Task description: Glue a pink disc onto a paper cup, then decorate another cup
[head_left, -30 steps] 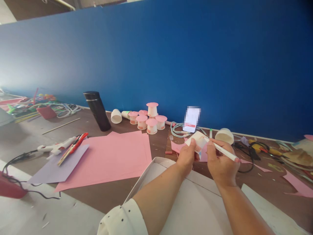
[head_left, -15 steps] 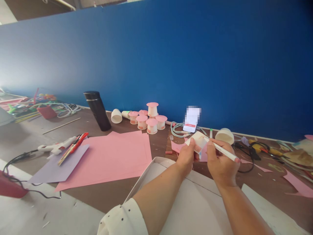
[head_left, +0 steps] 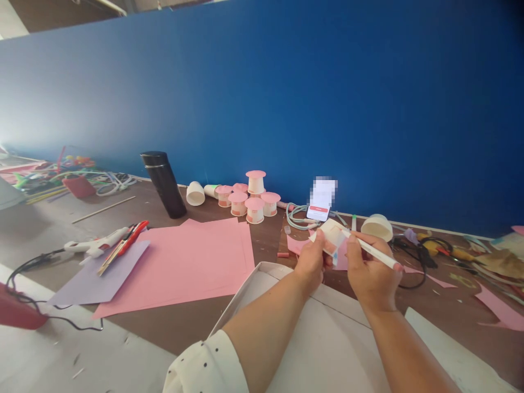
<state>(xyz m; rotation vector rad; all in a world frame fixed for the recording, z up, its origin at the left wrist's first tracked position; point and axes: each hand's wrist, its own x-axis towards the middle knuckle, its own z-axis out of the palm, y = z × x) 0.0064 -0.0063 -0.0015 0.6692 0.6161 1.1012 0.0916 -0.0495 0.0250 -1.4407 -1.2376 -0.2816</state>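
My left hand [head_left: 311, 263] grips a small white paper cup [head_left: 329, 229], tilted, with orange and blue patches low on its side. In my right hand [head_left: 374, 270] is a white marker [head_left: 377, 253], pinched like a pen. Its tip meets or nearly meets the cup's side; the exact contact is too small to tell. Beneath my forearms lies a shallow white box or lid [head_left: 327, 349]. Behind the hands stand several paper cups [head_left: 255, 212] turned upside down with pink paper discs on top, one of them raised above the others.
Pink sheets [head_left: 196, 262] and a lilac sheet [head_left: 102, 275] lie left, with a glue gun [head_left: 96, 244] and a red cutter [head_left: 130, 240]. Behind them stands a black flask [head_left: 164, 185]. A phone [head_left: 320, 204] leans on the blue partition [head_left: 286, 98]. Cables and pink scraps [head_left: 501, 308] lie right.
Almost nothing differs. Both hands keep their hold on the cup and marker, and the marker stays at the cup's side. The view has shifted very slightly.
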